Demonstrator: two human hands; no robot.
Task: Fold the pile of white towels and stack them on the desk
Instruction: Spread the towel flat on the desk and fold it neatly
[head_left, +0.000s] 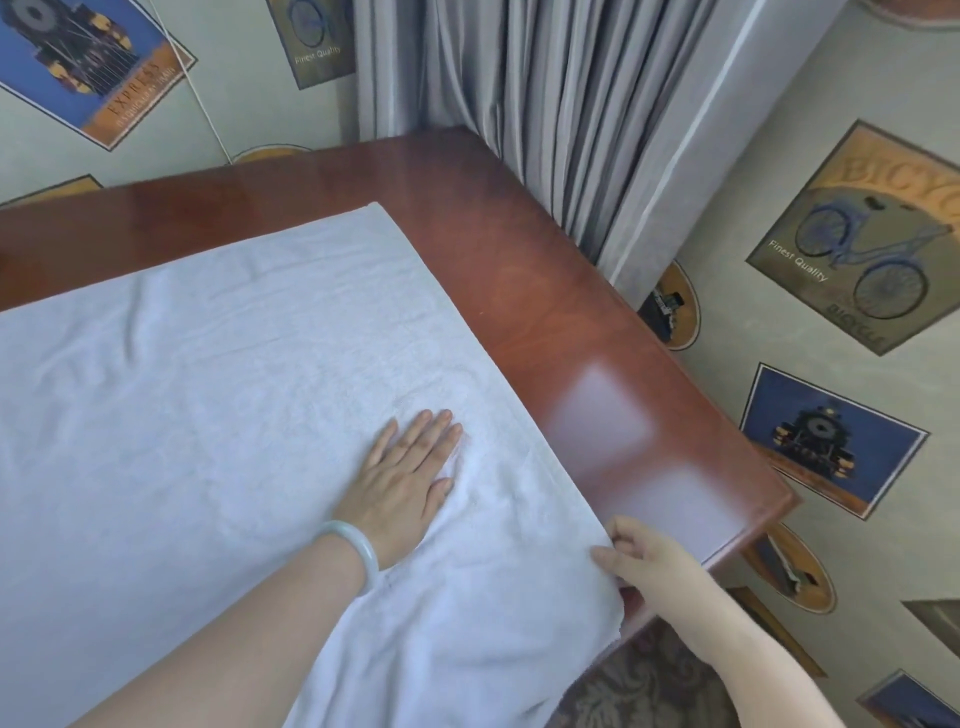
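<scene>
We are pressing the soft, limp towel (208, 415), left hand (405, 467) flat-fingered; right hand (639, 561) pinching its 4 o'clock corner, likely the best hold.

Wooden desk (545, 312), grey curtain (545, 130), poster wallpaper (727, 400).

"EXPRESS" on the train print (85, 65); "Finest Quality" and "BICYCLE" on the bicycle print (862, 244).

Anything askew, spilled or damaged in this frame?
Nothing stands out. The towel lies spread on the desk with only light creases, and its near part hangs over the front edge. The left hand presses flat on it, and the right hand pinches its near corner.
</scene>
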